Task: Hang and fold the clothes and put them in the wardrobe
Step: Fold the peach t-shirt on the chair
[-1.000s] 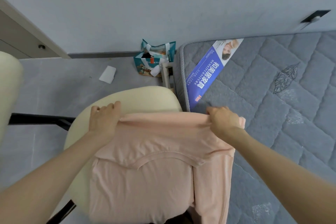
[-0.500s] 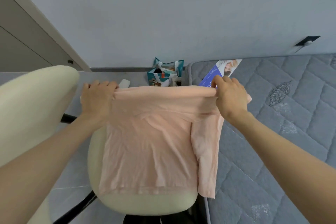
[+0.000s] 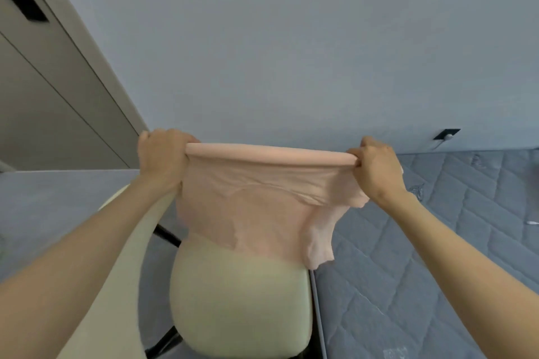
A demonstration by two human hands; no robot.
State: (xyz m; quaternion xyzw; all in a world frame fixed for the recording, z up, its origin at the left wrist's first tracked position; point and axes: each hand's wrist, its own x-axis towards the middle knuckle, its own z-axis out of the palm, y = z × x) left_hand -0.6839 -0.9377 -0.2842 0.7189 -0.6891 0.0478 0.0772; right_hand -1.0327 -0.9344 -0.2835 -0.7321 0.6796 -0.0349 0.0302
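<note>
Pale pink shirt [image 3: 262, 198] is held in the air, its folded top edge stretched taut between the hands. The left hand [image 3: 162, 154] is curled round the 9 o'clock end of the fold, and the right hand [image 3: 376, 166] is pinched round the 3 o'clock end. The cloth is seen hanging over a cream chair seat [image 3: 242, 300] at 6 o'clock, one sleeve [image 3: 319, 245] dangling at 4 o'clock; contact between hem and seat cannot be told. A grey quilted mattress [image 3: 437, 242] is noted just beside the chair at 4 o'clock, and a grey panelled door [image 3: 43, 96] at 10 o'clock.
</note>
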